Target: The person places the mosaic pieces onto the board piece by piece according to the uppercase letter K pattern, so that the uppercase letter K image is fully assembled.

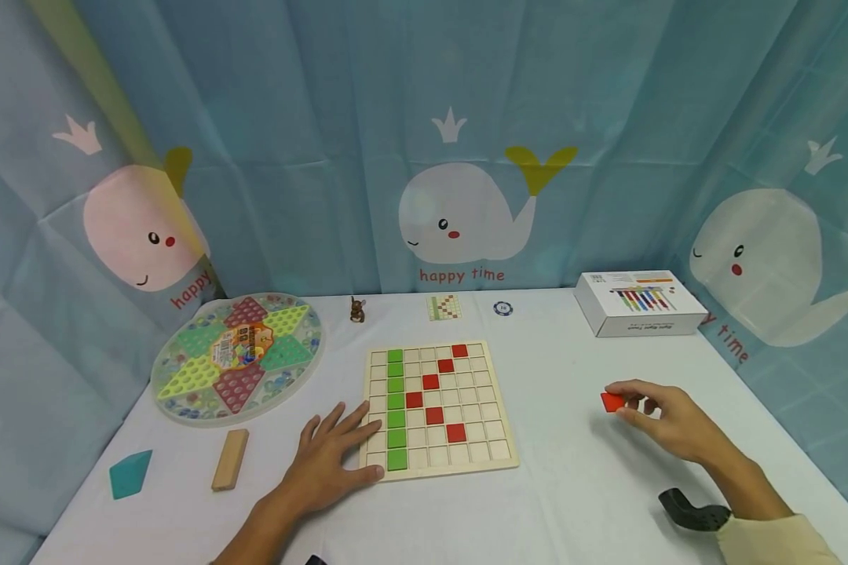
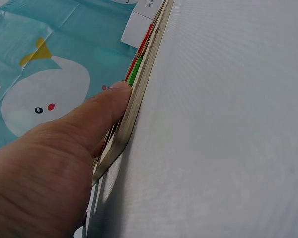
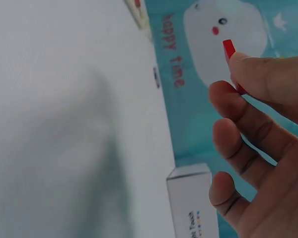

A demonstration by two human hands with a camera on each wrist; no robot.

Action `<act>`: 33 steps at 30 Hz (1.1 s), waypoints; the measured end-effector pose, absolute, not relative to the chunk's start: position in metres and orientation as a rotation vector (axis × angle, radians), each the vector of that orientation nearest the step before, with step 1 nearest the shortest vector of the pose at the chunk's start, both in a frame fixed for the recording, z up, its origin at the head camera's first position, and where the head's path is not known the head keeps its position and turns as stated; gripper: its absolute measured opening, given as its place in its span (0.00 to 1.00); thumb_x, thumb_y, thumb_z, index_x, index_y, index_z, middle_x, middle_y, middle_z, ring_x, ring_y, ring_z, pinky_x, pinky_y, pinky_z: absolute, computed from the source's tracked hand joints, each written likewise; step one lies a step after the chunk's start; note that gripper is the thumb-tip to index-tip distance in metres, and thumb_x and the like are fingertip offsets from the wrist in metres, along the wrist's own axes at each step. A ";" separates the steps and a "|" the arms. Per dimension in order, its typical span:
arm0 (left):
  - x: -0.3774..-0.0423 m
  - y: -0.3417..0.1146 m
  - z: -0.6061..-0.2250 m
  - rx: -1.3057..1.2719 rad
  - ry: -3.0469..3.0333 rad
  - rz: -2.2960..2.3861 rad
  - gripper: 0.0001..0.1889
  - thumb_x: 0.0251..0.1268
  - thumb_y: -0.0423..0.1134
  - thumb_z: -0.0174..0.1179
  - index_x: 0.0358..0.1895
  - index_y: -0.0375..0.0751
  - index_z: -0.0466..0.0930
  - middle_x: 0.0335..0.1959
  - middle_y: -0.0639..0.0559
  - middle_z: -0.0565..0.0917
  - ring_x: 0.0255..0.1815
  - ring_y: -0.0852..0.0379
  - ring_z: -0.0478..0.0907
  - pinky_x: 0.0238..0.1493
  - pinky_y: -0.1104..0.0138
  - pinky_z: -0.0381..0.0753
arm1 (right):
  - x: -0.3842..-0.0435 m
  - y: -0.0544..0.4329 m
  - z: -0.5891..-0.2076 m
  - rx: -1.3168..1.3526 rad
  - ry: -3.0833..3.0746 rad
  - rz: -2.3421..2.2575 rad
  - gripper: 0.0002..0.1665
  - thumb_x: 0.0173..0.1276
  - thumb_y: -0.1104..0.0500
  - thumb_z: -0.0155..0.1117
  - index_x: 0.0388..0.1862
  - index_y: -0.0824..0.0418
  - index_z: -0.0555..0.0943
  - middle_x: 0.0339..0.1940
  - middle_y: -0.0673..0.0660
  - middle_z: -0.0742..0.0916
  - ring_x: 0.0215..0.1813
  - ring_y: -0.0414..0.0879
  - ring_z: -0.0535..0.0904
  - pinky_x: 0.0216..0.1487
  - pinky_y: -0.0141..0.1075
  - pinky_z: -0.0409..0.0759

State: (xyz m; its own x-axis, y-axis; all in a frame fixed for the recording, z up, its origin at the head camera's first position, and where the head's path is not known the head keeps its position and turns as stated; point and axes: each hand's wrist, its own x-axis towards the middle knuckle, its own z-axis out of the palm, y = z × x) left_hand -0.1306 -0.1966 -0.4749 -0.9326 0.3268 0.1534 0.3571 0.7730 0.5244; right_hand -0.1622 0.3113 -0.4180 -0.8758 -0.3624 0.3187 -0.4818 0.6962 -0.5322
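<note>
A square wooden grid board [image 1: 466, 463] lies in the middle of the white table. Green tiles [image 1: 396, 400] fill a column near its left side, and several red tiles [image 1: 431, 381] form two diagonals. My left hand [image 1: 332, 463] rests on the board's lower left edge with fingers spread; in the left wrist view the thumb [image 2: 102, 106] touches the board's rim. Off to the right of the board, above the table, my right hand [image 1: 664, 420] pinches a small red tile [image 1: 612, 402] between thumb and fingertips. That tile [image 3: 229, 48] appears edge-on in the right wrist view.
A round Chinese checkers board [image 1: 304, 373] lies at the left. Near it are a wooden block [image 1: 230, 460] and a teal piece [image 1: 130, 474]. Behind the grid stand a brown figurine [image 1: 356, 310], a pattern card [image 1: 444, 307] and a chip [image 1: 503, 308]. A white box [image 1: 639, 304] sits back right.
</note>
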 end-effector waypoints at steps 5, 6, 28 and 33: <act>-0.131 -0.196 -0.475 -0.563 -2.914 -0.873 0.38 0.51 0.67 0.65 0.64 0.51 0.77 0.72 0.52 0.63 0.74 0.37 0.49 0.65 0.39 0.38 | -0.157 0.294 -0.409 0.703 -2.644 0.984 0.19 0.59 0.68 0.71 0.51 0.62 0.83 0.39 0.48 0.83 0.39 0.39 0.73 0.36 0.30 0.72; -0.131 -0.196 -0.475 -0.562 -2.917 -0.873 0.38 0.50 0.67 0.65 0.64 0.51 0.76 0.73 0.52 0.63 0.74 0.37 0.49 0.65 0.39 0.38 | -0.156 0.290 -0.407 0.708 -2.634 0.987 0.20 0.59 0.68 0.72 0.51 0.62 0.83 0.39 0.47 0.83 0.39 0.39 0.73 0.37 0.30 0.72; -0.131 -0.197 -0.477 -0.545 -2.930 -0.854 0.38 0.50 0.68 0.64 0.64 0.52 0.77 0.73 0.54 0.63 0.74 0.39 0.48 0.66 0.41 0.38 | -0.149 0.203 -0.409 0.789 -2.603 1.208 0.16 0.59 0.61 0.73 0.47 0.52 0.83 0.37 0.40 0.84 0.39 0.41 0.77 0.38 0.38 0.74; -0.131 -0.196 -0.477 -0.545 -2.931 -0.851 0.38 0.51 0.67 0.64 0.64 0.53 0.76 0.73 0.54 0.62 0.74 0.39 0.48 0.66 0.41 0.38 | -0.149 0.186 -0.418 0.837 -2.604 1.283 0.16 0.60 0.62 0.73 0.46 0.50 0.83 0.39 0.40 0.84 0.40 0.45 0.77 0.38 0.38 0.74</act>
